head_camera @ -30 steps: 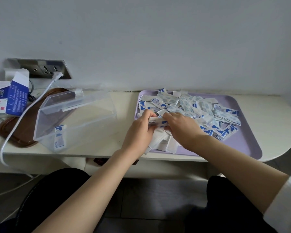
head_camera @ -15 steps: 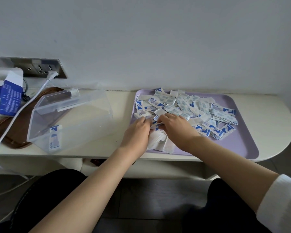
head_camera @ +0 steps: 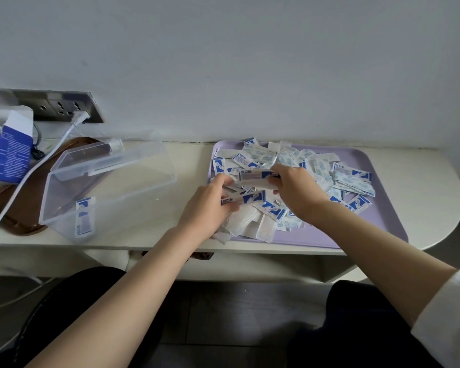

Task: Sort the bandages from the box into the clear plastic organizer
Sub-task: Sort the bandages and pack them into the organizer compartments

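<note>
Far left: opened blue-and-white bandage box [head_camera: 10, 152] by the wall, below the wall socket [head_camera: 61, 106]. A white cable [head_camera: 24, 179] is plugged in and trails across a brown tray [head_camera: 16, 205]. The clear plastic organizer [head_camera: 133, 176] sits open on the counter [head_camera: 422, 181], its left edge up on the brown tray, so it tilts. A single bandage [head_camera: 85, 219] is inside near the front corner, long axis pointing toward the person. The rest of the organizer looks unfilled, so sorting is judged barely started.

Centre: left hand [head_camera: 210, 205], grip pinching a small stack [head_camera: 243, 199] of wrapped bandages at its left end, long axis left-right. Right hand [head_camera: 295, 189] is just beside it, grip curled round a second stack [head_camera: 255, 176], also lying left-right and a little farther back. Both hands are over the bandage pile [head_camera: 316, 166], heaped loose on the purple tray [head_camera: 377, 221] at right.

Key relation: the organizer lies left of both grips, well apart from the pile, and the left hand is nearer. Likely next: stacks merged or squared, then carried left. The stack axis would need turning to match the bandage already in.
</note>
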`<act>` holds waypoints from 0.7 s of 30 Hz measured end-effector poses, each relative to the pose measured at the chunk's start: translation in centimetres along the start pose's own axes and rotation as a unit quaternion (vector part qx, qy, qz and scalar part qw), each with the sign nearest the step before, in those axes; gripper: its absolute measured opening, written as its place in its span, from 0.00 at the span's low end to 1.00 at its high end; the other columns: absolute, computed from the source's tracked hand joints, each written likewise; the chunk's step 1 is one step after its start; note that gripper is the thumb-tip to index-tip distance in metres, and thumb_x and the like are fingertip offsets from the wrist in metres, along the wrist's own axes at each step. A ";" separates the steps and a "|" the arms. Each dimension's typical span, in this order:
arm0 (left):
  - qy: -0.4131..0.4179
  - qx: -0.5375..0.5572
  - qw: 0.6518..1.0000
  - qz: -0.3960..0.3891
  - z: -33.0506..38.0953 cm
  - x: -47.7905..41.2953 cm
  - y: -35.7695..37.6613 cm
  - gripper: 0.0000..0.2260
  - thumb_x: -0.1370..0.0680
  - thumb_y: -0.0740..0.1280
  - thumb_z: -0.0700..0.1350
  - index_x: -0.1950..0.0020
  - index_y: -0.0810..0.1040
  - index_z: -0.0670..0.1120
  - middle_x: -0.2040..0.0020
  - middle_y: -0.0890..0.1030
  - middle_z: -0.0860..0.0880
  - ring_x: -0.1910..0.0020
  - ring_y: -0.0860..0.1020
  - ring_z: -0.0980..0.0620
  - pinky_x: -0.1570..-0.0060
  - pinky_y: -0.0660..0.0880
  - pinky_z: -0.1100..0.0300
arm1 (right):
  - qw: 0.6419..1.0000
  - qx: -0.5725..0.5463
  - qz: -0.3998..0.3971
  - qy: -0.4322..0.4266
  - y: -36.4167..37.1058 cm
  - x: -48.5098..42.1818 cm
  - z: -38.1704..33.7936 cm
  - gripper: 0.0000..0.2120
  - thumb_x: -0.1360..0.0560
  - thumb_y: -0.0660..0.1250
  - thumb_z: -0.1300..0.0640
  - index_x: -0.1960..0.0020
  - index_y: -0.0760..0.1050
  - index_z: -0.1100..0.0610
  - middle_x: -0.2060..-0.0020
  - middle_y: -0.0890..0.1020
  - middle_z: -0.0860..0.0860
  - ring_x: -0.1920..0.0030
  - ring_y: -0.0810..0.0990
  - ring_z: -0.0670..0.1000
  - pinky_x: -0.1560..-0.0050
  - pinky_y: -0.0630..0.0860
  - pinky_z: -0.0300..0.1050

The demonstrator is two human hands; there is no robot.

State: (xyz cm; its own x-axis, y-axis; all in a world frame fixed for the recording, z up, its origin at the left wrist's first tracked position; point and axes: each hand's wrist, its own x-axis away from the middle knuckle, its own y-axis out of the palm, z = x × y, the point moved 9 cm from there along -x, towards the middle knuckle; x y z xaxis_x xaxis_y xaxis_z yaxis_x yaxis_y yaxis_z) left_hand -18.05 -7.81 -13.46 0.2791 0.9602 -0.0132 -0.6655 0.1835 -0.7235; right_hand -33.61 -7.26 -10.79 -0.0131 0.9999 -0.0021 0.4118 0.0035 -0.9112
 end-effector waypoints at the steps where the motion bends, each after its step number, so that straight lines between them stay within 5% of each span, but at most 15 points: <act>1: 0.014 0.001 1.000 0.001 0.5 -0.1 -0.1 0.23 0.28 0.73 0.43 0.35 0.71 0.48 0.55 0.83 0.48 0.56 0.78 0.48 0.52 0.74 0.55 | 1.000 -0.001 -0.015 -0.003 0.3 0.0 -0.2 0.08 0.19 0.54 0.62 0.52 0.71 0.61 0.58 0.80 0.61 0.64 0.76 0.59 0.64 0.72 0.50; 5: 0.031 -0.005 0.999 0.018 1.6 -0.7 -0.8 0.25 0.28 0.73 0.43 0.32 0.70 0.49 0.54 0.82 0.48 0.57 0.79 0.47 0.52 0.75 0.55 | 0.996 0.007 -0.082 -0.031 1.3 0.6 -1.8 0.14 0.23 0.52 0.69 0.42 0.70 0.60 0.55 0.77 0.57 0.61 0.74 0.57 0.66 0.71 0.47; 8: 0.026 -0.036 0.999 0.029 1.6 -0.7 -1.3 0.14 0.26 0.71 0.46 0.42 0.78 0.48 0.55 0.82 0.50 0.56 0.79 0.48 0.57 0.74 0.59 | 0.991 -0.015 -0.117 -0.062 1.8 1.3 -3.3 0.15 0.23 0.53 0.68 0.39 0.69 0.60 0.56 0.74 0.56 0.61 0.69 0.55 0.69 0.63 0.41; 13: 0.019 -0.114 0.992 0.050 1.7 -0.1 -2.1 0.09 0.25 0.69 0.52 0.50 0.79 0.48 0.59 0.81 0.50 0.58 0.77 0.46 0.65 0.68 0.59 | 0.986 -0.044 -0.146 -0.072 2.5 1.7 -3.5 0.17 0.24 0.55 0.67 0.36 0.67 0.59 0.46 0.74 0.55 0.55 0.68 0.51 0.57 0.65 0.42; 17: 0.030 -0.181 0.980 0.070 2.1 0.0 -1.8 0.09 0.24 0.67 0.52 0.49 0.79 0.47 0.55 0.72 0.50 0.49 0.73 0.47 0.62 0.66 0.58 | 0.989 -0.034 -0.122 -0.082 3.1 1.4 -3.4 0.15 0.22 0.62 0.58 0.37 0.67 0.56 0.41 0.74 0.52 0.48 0.73 0.52 0.45 0.72 0.49; 21: 0.087 -0.275 0.956 0.062 3.0 -0.1 -0.3 0.09 0.21 0.63 0.48 0.44 0.76 0.46 0.45 0.69 0.46 0.43 0.67 0.45 0.51 0.63 0.56 | 0.994 0.044 -0.047 -0.088 3.6 1.2 -2.9 0.11 0.21 0.58 0.63 0.39 0.67 0.58 0.45 0.77 0.55 0.47 0.74 0.57 0.47 0.73 0.51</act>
State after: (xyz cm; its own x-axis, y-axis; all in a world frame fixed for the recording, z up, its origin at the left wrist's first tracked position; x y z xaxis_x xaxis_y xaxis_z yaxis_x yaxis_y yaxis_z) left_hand -19.98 -7.34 -11.14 0.3640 0.9090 -0.2028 -0.2502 -0.1143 -0.9614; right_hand -29.53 -6.03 -12.86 -0.2099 0.9775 0.0205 0.3206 0.0887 -0.9430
